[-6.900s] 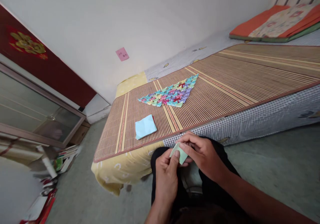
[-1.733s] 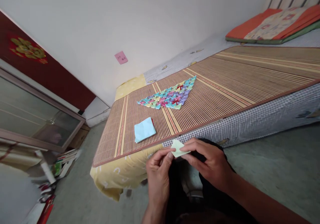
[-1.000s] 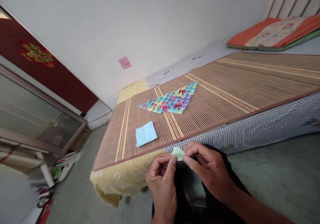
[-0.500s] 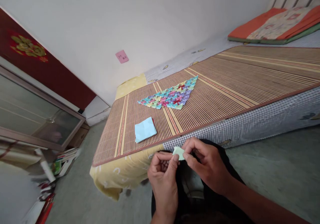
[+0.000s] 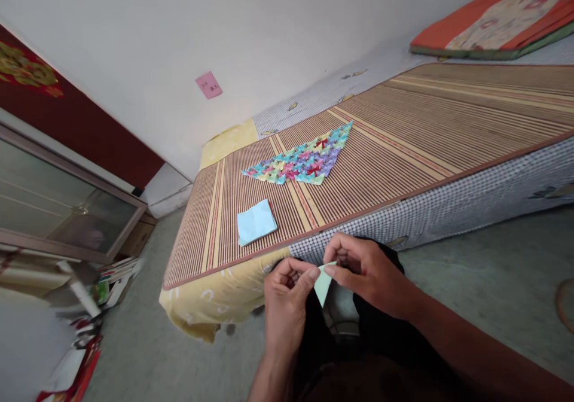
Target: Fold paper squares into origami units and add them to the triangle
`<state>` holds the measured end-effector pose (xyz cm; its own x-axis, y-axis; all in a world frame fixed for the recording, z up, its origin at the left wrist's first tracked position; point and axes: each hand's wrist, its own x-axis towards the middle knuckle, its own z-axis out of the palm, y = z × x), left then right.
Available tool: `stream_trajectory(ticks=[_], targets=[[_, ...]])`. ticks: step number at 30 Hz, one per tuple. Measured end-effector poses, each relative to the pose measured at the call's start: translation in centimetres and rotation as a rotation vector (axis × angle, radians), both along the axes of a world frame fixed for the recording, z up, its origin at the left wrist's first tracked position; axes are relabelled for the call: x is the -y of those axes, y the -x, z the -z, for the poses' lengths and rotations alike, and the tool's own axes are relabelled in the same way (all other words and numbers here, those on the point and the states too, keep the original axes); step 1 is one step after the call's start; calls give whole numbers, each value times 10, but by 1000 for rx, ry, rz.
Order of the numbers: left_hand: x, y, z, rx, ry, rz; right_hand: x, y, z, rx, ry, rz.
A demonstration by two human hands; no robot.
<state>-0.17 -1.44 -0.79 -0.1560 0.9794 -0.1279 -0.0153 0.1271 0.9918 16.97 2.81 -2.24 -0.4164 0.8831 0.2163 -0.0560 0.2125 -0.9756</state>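
Observation:
Both my hands meet over my lap, just in front of the bed's near edge. My left hand (image 5: 287, 297) and my right hand (image 5: 365, 273) each pinch a small folded piece of pale green paper (image 5: 323, 283), whose point hangs down between them. On the striped bamboo mat (image 5: 403, 145) lies a stack of light blue square paper (image 5: 255, 222). Farther back on the mat rests a many-coloured triangle of joined folded paper pieces (image 5: 298, 161).
The bed has a checked side (image 5: 448, 210) and a yellow sheet corner (image 5: 210, 306). Folded orange bedding (image 5: 493, 22) lies at the far right. A glass-fronted cabinet (image 5: 63, 204), clutter on the floor (image 5: 81, 354) and a pink note on the wall (image 5: 208, 85) are at left.
The green paper has been turned and refolded between my fingers; now its point hangs downward. My hands stayed over my lap. The view shifted slightly.

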Motion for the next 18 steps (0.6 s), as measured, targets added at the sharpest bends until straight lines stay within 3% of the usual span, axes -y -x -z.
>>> stream_trajectory(ticks=[5,12,18], targets=[[1,-1,8,-20,-52,-86,-1,1,2,17,15,-31],[0,-5,2,-50,26,52,-4,3,1,57,-56,65],[-1,-6,8,72,-49,-96,1,5,6,48,28,-152]])
